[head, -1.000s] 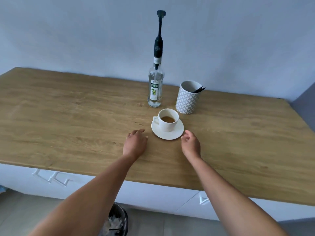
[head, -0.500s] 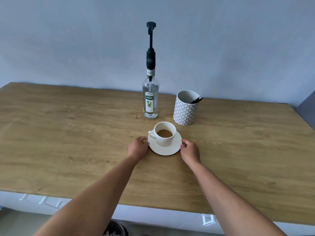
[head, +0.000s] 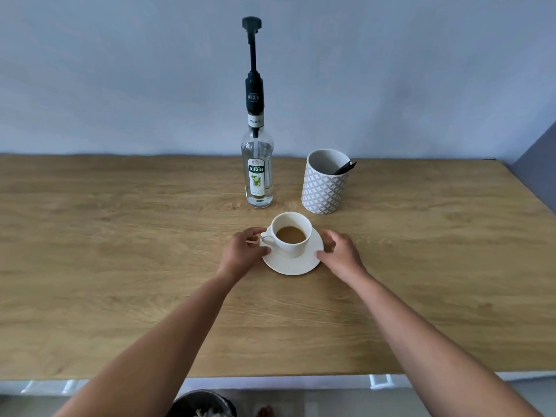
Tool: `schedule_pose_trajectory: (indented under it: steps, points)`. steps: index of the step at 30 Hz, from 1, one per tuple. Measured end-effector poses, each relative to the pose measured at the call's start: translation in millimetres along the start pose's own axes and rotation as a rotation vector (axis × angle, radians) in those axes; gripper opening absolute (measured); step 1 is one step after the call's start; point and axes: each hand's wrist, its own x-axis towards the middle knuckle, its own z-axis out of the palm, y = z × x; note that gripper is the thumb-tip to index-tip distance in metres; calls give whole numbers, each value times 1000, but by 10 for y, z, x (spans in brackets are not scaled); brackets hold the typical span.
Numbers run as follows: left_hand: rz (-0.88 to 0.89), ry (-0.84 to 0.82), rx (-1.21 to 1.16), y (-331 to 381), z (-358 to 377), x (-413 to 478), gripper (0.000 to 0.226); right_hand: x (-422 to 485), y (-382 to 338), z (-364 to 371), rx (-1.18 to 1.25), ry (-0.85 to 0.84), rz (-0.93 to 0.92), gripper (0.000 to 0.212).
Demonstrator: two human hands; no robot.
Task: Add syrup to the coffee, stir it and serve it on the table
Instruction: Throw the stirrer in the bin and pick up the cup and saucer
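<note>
A white cup (head: 291, 236) of light brown coffee stands on a white saucer (head: 293, 264) in the middle of the wooden counter (head: 120, 266). My left hand (head: 242, 254) grips the saucer's left edge, fingers curled by the cup's handle. My right hand (head: 338, 251) holds the saucer's right edge. Behind the cup stands a clear syrup bottle (head: 257, 173) with a green label and a tall black pump (head: 252, 67). To its right is a patterned white holder (head: 325, 185) with a dark utensil handle (head: 344, 168) sticking out.
A pale wall runs along the counter's back edge. White cabinet fronts (head: 379, 382) show below the front edge. A dark bin (head: 204, 404) sits on the floor between my arms. A dark surface (head: 538, 164) borders the counter at the far right.
Both hands moved in from the counter in front of the saucer and closed on its two sides. The view tilted, so the cup sits lower in frame.
</note>
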Motion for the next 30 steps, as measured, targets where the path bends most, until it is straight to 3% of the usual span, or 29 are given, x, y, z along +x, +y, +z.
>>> schedule_pose_trajectory:
  steps: [3,6,14,30]
  points:
    - [13,7,-72,-15,-21,8,39,29,-22,-36,-19,-110,-67,84]
    - [22,2,-112,19,-13,-4,28,53,-73,-52,96,-208,-93,95]
    - [-9,58,-166,123,42,-21,22,125,-169,-63,207,-246,-146,87]
    - [-29,54,-237,167,120,-47,24,219,-135,-162,119,-228,-195,81]
